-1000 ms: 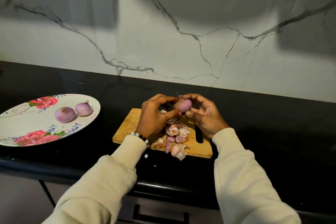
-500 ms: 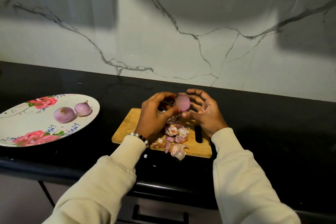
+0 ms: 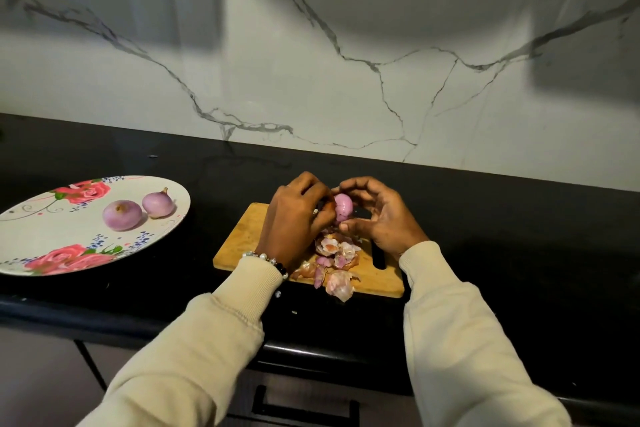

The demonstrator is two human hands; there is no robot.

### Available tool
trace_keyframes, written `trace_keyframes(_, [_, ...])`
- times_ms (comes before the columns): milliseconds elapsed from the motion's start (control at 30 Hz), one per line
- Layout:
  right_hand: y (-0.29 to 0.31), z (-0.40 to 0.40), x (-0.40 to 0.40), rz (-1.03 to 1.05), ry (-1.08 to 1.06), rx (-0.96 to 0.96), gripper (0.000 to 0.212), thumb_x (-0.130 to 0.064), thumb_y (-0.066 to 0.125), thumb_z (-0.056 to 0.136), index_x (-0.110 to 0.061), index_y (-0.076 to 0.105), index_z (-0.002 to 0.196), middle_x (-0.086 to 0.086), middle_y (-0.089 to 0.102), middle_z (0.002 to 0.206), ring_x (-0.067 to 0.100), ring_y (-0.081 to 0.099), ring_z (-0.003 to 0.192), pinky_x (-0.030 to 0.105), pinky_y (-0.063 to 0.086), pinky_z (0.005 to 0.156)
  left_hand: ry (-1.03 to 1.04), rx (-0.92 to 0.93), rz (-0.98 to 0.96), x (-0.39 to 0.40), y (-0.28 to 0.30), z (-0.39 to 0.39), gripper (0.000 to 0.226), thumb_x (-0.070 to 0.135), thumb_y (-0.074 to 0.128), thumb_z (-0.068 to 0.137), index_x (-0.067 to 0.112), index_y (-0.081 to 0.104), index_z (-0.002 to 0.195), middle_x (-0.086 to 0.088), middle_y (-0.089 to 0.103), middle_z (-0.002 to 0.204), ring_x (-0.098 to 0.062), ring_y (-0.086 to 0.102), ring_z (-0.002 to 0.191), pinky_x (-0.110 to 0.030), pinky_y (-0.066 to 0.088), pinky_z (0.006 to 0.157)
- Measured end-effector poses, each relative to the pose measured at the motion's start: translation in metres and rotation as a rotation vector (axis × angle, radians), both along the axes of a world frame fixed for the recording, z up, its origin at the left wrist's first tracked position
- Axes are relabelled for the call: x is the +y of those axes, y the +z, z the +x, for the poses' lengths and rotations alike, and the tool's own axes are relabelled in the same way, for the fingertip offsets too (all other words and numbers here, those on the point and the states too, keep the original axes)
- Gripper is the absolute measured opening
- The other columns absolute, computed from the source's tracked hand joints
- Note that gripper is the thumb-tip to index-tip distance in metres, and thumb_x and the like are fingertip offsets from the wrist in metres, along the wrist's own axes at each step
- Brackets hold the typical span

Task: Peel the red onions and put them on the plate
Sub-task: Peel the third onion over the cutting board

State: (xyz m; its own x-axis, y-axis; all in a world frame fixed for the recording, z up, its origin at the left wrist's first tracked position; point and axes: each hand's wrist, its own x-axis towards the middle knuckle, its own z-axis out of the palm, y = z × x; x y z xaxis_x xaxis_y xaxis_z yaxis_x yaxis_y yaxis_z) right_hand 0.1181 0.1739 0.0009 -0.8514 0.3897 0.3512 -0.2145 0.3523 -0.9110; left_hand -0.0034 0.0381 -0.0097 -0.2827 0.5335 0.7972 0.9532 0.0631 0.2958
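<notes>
Onion (image 3: 343, 207) held above the board (image 3: 242, 239), pinched between the left hand (image 3: 294, 218) and right hand (image 3: 381, 215), both grasping it. Long axis stands roughly upright; which end is the root cannot be made out. Skin is best stripped lengthwise, letting scraps fall onto the peels (image 3: 334, 262). Two onions lie on the plate (image 3: 41, 246) at nine o'clock.

Both hands, L hand (image 3: 294, 218) & R hand (image 3: 382, 215), fingers curled, together.
</notes>
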Motion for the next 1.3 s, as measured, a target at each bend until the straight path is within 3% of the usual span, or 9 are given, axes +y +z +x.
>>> trace_keyframes(167, [0.000, -0.001, 0.002, -0.011, -0.034, 0.040, 0.060, 0.011, 0.079, 0.072, -0.016, 0.058, 0.121, 0.003, 0.068, 0.121, 0.016, 0.065, 0.115, 0.031, 0.054, 0.095, -0.144, -0.292, 0.116, 0.000, 0.007, 0.001, 0.004, 0.012, 0.059, 0.086, 0.012, 0.063, 0.084, 0.001, 0.056, 0.093, -0.006, 0.053, 0.083, -0.014, 0.043, 0.069])
trace_keyframes(267, [0.002, 0.001, 0.004, -0.111, -0.067, 0.104, 0.056, 0.012, 0.075, 0.075, -0.020, 0.059, 0.119, 0.003, 0.067, 0.121, 0.019, 0.065, 0.114, 0.033, 0.055, 0.095, -0.134, -0.387, 0.236, -0.001, 0.007, -0.002, 0.021, 0.026, 0.052, 0.084, 0.012, 0.066, 0.078, 0.002, 0.058, 0.089, -0.010, 0.055, 0.084, -0.023, 0.045, 0.072])
trace_keyframes(400, [0.005, 0.004, 0.005, -0.290, -0.020, 0.188, 0.057, -0.005, 0.081, 0.070, -0.021, 0.060, 0.121, 0.001, 0.068, 0.119, 0.025, 0.065, 0.116, 0.041, 0.057, 0.093, 0.066, -0.306, 0.131, 0.001, 0.000, -0.006, 0.041, 0.047, 0.051, 0.085, 0.014, 0.072, 0.074, 0.007, 0.058, 0.091, -0.015, 0.049, 0.094, -0.043, 0.041, 0.080])
trace_keyframes(500, [0.005, 0.003, 0.006, -0.413, 0.076, 0.197, 0.076, -0.024, 0.095, 0.057, -0.020, 0.061, 0.125, 0.007, 0.065, 0.127, 0.033, 0.062, 0.120, 0.052, 0.055, 0.094, 0.106, -0.278, 0.070, 0.004, -0.001, -0.007, 0.021, 0.038, 0.070, 0.084, 0.018, 0.073, 0.079, 0.004, 0.060, 0.096, -0.019, 0.048, 0.101, -0.045, 0.038, 0.084])
trace_keyframes(567, [0.006, 0.003, 0.007, -0.426, 0.106, 0.188, 0.071, -0.015, 0.090, 0.066, -0.020, 0.059, 0.129, 0.009, 0.062, 0.132, 0.034, 0.060, 0.123, 0.055, 0.051, 0.097, 0.071, -0.273, 0.075, 0.004, -0.001, -0.008, 0.012, 0.033, 0.073, 0.083, 0.022, 0.075, 0.088, 0.005, 0.059, 0.098, -0.018, 0.047, 0.102, -0.048, 0.041, 0.085])
trace_keyframes(700, [0.007, 0.004, 0.004, -0.443, 0.155, 0.164, 0.059, 0.006, 0.070, 0.080, -0.017, 0.055, 0.132, 0.014, 0.058, 0.135, 0.036, 0.062, 0.120, 0.048, 0.055, 0.094, -0.013, -0.226, 0.134, 0.004, -0.001, -0.009, 0.032, 0.047, 0.061, 0.080, 0.027, 0.077, 0.099, 0.010, 0.061, 0.095, -0.014, 0.050, 0.095, -0.054, 0.047, 0.075])
trace_keyframes(833, [0.007, 0.003, 0.001, -0.440, 0.182, 0.144, 0.058, 0.004, 0.066, 0.082, -0.016, 0.053, 0.135, 0.015, 0.060, 0.133, 0.028, 0.066, 0.114, 0.034, 0.059, 0.083, -0.047, -0.240, 0.087, 0.003, -0.002, -0.006, 0.039, 0.052, 0.062, 0.079, 0.026, 0.075, 0.106, 0.007, 0.066, 0.098, -0.015, 0.055, 0.095, -0.054, 0.047, 0.078])
trace_keyframes(1100, [0.002, 0.001, 0.003, -0.418, 0.191, 0.126, 0.058, 0.011, 0.062, 0.086, -0.010, 0.051, 0.138, 0.019, 0.056, 0.139, 0.034, 0.060, 0.124, 0.042, 0.057, 0.093, -0.024, -0.136, 0.089, 0.001, -0.001, -0.003, 0.025, 0.036, 0.066, 0.082, 0.018, 0.078, 0.095, 0.002, 0.070, 0.089, -0.016, 0.061, 0.084, -0.049, 0.048, 0.073])
trace_keyframes(1300, [0.004, -0.001, -0.006, -0.483, 0.149, 0.118, 0.051, 0.001, 0.065, 0.080, -0.007, 0.057, 0.130, 0.021, 0.060, 0.129, 0.035, 0.066, 0.113, 0.043, 0.060, 0.086, 0.034, -0.096, 0.110, 0.002, 0.000, -0.003, 0.027, 0.032, 0.057, 0.084, 0.014, 0.077, 0.090, 0.000, 0.070, 0.084, -0.016, 0.063, 0.079, -0.043, 0.050, 0.070])
